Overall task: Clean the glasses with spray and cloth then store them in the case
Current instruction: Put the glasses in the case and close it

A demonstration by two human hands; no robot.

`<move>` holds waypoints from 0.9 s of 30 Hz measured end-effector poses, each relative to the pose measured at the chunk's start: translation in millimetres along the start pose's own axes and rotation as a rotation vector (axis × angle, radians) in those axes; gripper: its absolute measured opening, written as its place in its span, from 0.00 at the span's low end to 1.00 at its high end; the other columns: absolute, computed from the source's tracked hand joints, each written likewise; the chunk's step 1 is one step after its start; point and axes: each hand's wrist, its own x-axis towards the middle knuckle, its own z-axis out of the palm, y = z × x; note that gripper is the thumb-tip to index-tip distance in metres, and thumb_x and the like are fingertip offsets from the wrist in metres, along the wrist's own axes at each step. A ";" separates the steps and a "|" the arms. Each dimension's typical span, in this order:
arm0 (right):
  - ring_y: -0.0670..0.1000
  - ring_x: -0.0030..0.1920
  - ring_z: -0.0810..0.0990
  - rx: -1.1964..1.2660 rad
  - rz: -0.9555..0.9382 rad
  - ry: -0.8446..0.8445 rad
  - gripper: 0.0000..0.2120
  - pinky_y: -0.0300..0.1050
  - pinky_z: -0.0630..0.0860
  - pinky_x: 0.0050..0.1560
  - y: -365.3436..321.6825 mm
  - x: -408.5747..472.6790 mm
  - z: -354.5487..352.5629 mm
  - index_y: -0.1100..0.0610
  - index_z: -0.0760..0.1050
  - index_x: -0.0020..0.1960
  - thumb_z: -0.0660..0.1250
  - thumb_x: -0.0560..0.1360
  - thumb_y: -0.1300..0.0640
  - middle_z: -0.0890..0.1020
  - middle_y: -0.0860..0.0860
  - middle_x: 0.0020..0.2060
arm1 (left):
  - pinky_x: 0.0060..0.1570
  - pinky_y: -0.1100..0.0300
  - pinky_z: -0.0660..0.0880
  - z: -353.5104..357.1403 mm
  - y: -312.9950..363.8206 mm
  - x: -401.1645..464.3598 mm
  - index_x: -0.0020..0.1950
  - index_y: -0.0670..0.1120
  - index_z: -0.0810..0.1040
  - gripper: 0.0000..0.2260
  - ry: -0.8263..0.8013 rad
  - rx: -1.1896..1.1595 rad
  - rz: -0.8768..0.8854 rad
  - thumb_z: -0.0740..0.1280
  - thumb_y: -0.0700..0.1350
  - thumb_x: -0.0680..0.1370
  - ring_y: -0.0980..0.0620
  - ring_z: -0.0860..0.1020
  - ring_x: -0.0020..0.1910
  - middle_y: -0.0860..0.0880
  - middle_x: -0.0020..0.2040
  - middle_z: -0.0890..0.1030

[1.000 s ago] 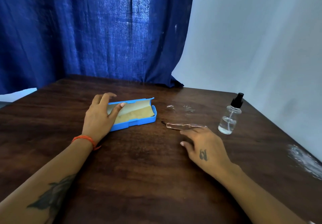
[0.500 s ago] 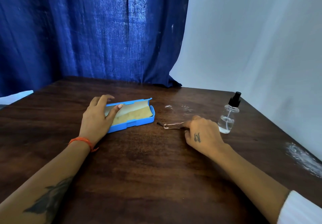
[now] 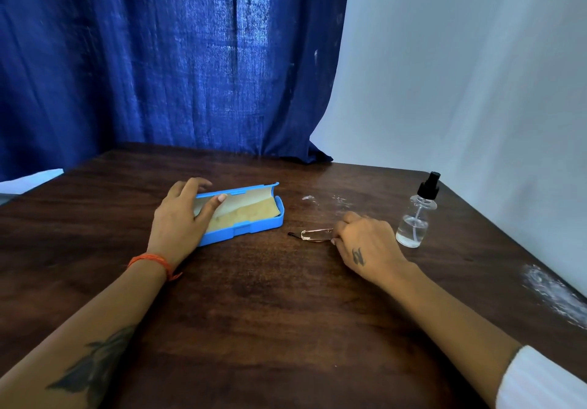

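Your left hand grips the case to hold it open; beside it your right hand pinches the glasses

Dark wooden table, blue curtain behind its far edge, white backdrop along its right side, white powdery smear near its right edge
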 end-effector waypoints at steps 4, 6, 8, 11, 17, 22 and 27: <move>0.53 0.42 0.80 -0.089 -0.119 0.093 0.06 0.43 0.75 0.31 -3.3 -6.6 -8.5 0.58 0.78 0.45 0.68 0.71 0.56 0.81 0.52 0.44 | 0.54 0.49 0.71 0.8 -1.1 0.8 0.57 0.48 0.73 0.15 -0.003 -0.002 -0.002 0.63 0.55 0.75 0.47 0.74 0.56 0.44 0.58 0.75; 0.53 0.38 0.80 -0.096 -0.135 0.129 0.05 0.43 0.77 0.31 -3.6 -6.8 -13.9 0.57 0.79 0.42 0.73 0.67 0.58 0.82 0.52 0.38 | 0.54 0.50 0.71 1.3 -1.2 0.5 0.56 0.48 0.73 0.15 0.009 -0.004 0.001 0.63 0.55 0.75 0.47 0.75 0.55 0.45 0.57 0.76; 0.54 0.37 0.81 -0.074 -0.139 0.155 0.03 0.43 0.78 0.32 -6.2 -4.8 -20.2 0.57 0.80 0.40 0.73 0.68 0.59 0.83 0.51 0.35 | 0.52 0.52 0.71 1.6 -1.7 -0.1 0.56 0.48 0.74 0.14 0.026 -0.006 0.006 0.64 0.55 0.75 0.47 0.75 0.55 0.45 0.56 0.76; 0.56 0.32 0.81 0.010 -0.146 0.239 0.04 0.43 0.77 0.28 -16.1 1.0 -31.7 0.58 0.79 0.38 0.74 0.67 0.61 0.82 0.53 0.32 | 0.51 0.54 0.70 2.0 -1.6 -0.2 0.56 0.49 0.74 0.14 0.023 -0.010 0.007 0.64 0.56 0.75 0.48 0.75 0.55 0.46 0.56 0.76; 0.56 0.29 0.80 0.055 -0.265 0.287 0.09 0.41 0.75 0.24 -57.6 28.3 -44.4 0.60 0.79 0.36 0.77 0.60 0.66 0.81 0.54 0.30 | 0.51 0.55 0.69 1.5 -1.7 0.3 0.54 0.49 0.74 0.13 0.004 -0.037 0.009 0.60 0.56 0.77 0.49 0.75 0.53 0.48 0.54 0.77; 0.57 0.28 0.80 0.018 -0.320 0.193 0.10 0.41 0.73 0.23 -87.0 55.5 -34.2 0.61 0.77 0.33 0.74 0.55 0.71 0.80 0.56 0.28 | 0.48 0.59 0.66 -0.1 -2.2 0.6 0.54 0.48 0.75 0.13 0.022 -0.099 -0.007 0.55 0.53 0.79 0.53 0.72 0.48 0.49 0.51 0.76; 0.55 0.28 0.80 0.008 -0.305 0.105 0.09 0.39 0.73 0.24 -103.2 65.2 -27.7 0.60 0.78 0.31 0.75 0.53 0.67 0.80 0.54 0.27 | 0.48 0.58 0.68 0.4 -1.5 1.0 0.54 0.46 0.75 0.14 0.006 -0.105 0.026 0.54 0.51 0.80 0.51 0.74 0.47 0.47 0.49 0.77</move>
